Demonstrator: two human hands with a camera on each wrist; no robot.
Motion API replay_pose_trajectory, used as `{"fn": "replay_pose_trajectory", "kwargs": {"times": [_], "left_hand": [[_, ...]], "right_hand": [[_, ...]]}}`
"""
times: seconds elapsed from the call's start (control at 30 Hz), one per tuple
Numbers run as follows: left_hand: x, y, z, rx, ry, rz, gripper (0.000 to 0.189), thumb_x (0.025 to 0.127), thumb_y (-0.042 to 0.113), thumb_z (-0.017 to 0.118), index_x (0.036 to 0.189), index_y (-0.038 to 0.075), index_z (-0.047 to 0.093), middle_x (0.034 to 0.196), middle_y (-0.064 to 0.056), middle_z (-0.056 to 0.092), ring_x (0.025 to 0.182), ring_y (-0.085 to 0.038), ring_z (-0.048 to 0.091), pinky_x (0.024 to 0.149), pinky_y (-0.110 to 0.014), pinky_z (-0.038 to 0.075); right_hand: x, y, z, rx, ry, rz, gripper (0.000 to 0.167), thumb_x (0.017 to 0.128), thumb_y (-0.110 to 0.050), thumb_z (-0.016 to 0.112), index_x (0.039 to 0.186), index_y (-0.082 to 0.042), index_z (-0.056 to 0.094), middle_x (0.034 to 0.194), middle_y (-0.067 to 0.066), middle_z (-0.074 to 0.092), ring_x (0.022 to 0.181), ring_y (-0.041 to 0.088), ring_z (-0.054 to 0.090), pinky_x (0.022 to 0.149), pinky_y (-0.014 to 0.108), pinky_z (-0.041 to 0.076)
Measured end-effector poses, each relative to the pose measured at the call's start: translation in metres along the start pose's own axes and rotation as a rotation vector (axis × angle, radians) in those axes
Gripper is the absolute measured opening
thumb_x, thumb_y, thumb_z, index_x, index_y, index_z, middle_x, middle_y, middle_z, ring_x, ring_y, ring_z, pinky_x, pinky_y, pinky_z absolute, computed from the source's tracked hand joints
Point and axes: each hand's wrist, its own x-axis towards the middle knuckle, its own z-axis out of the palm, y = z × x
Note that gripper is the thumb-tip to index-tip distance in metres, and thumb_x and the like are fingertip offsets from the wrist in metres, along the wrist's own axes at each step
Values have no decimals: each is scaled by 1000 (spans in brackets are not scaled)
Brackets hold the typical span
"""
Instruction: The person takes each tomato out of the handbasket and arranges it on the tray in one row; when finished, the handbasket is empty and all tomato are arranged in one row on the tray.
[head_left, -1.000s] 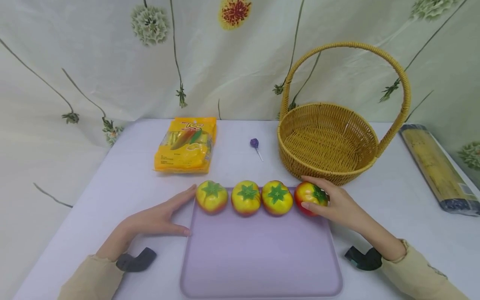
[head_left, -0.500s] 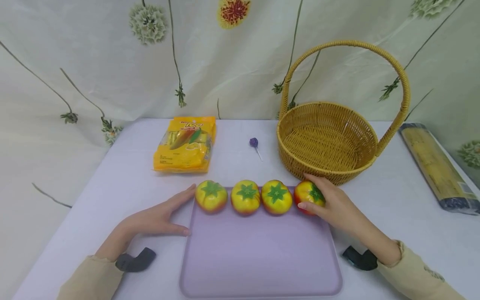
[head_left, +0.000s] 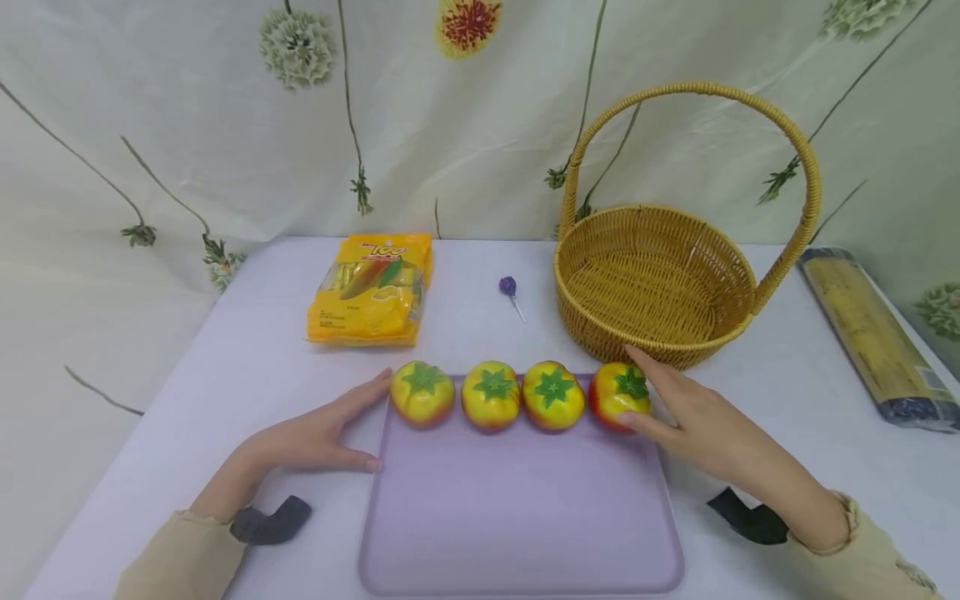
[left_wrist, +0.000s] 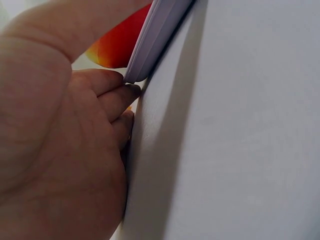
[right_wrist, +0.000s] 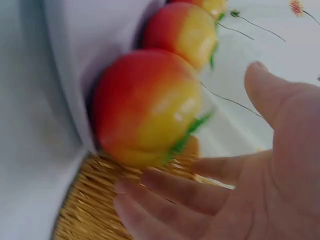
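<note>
A row of several red-and-yellow toy tomatoes with green star-shaped tops lies along the far edge of a lilac tray [head_left: 522, 517]. By the rightmost toy tomato [head_left: 619, 395] is my right hand [head_left: 697, 417], thumb and fingers spread around its right side. In the right wrist view, a gap shows between that hand [right_wrist: 240, 185] and the nearest toy tomato [right_wrist: 147, 107]. My left hand [head_left: 318, 433] rests at the tray's left edge, near the leftmost toy tomato [head_left: 423, 394]. Its fingertips touch the tray rim [left_wrist: 142, 45] in the left wrist view.
Behind the tray's right end stands a wicker basket [head_left: 656, 340] with a tall handle. A yellow candy bag [head_left: 369, 292] and a purple lollipop [head_left: 508, 287] lie further back. At far right is a long pack of noodles [head_left: 873, 337]. A floral cloth hangs behind.
My right hand has loosened from the rightmost toy tomato and shifted right, its fingers spreading. The toy tomato stays on the tray. My left hand has not moved.
</note>
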Motion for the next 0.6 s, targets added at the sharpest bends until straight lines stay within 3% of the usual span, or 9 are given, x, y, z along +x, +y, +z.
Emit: {"fn": "replay_pose_trajectory", "kwargs": {"times": [0.2,0.37,0.47,0.6], "left_hand": [[-4,-1,-5,6,-18,-19,104,75,44,75,151,11,12,156,-5,7,140,-26,7,109,-46,13],[-30,3,-33,37,-76,-32,87,84,40,68,151,18,17,154,1,16,138,-18,14,107,-18,14],[-55,3,-54,46,-26,-26,73,89,29,65,149,20,24,151,1,25,135,-6,21,99,-7,17],[-83,3,-80,13,132,21,67,94,6,55,150,19,21,150,-6,29,129,2,28,95,-9,28]], "right_hand": [[-17,6,-32,-38,-86,39,84,88,-58,50,150,-11,18,146,23,30,127,47,31,95,66,28],[-31,38,-58,-27,-139,26,79,92,-40,57,151,-12,13,139,25,38,120,46,40,85,68,36],[-40,60,-72,-31,-127,25,79,93,-30,59,151,-14,8,134,27,43,113,46,45,76,68,42],[-51,90,-91,-40,-103,74,79,95,-24,56,151,-11,1,134,31,39,114,51,40,80,71,35]]}}
